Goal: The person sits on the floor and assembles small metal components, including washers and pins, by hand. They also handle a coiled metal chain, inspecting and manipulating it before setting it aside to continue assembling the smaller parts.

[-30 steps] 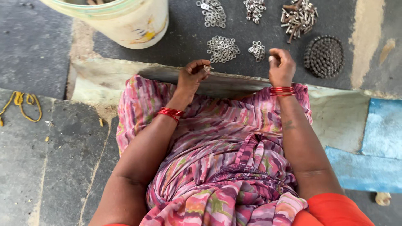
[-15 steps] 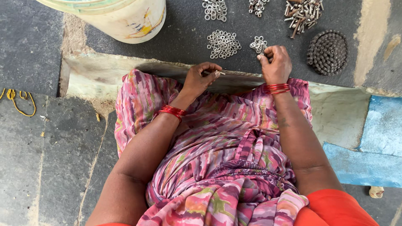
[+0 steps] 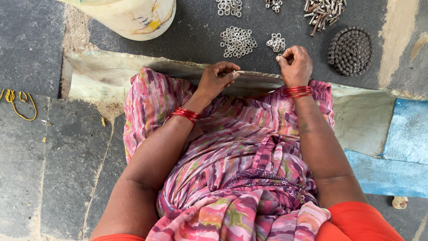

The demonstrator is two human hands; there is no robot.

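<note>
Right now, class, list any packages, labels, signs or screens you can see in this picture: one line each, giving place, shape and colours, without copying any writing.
No signs, screens or separate labels show.
Bucket: the only container, top left on the dark mat; round, cream, with smudged yellow and dark markings on its side.
Everything else lies loose: washers, bolts, a coiled chain, near the left hand and right hand.

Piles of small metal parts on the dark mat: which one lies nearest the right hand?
The small cluster of nuts, just above the right hand. The wider washer pile lies further left, nearer the left hand; the bolts and the round stack sit further off.
</note>
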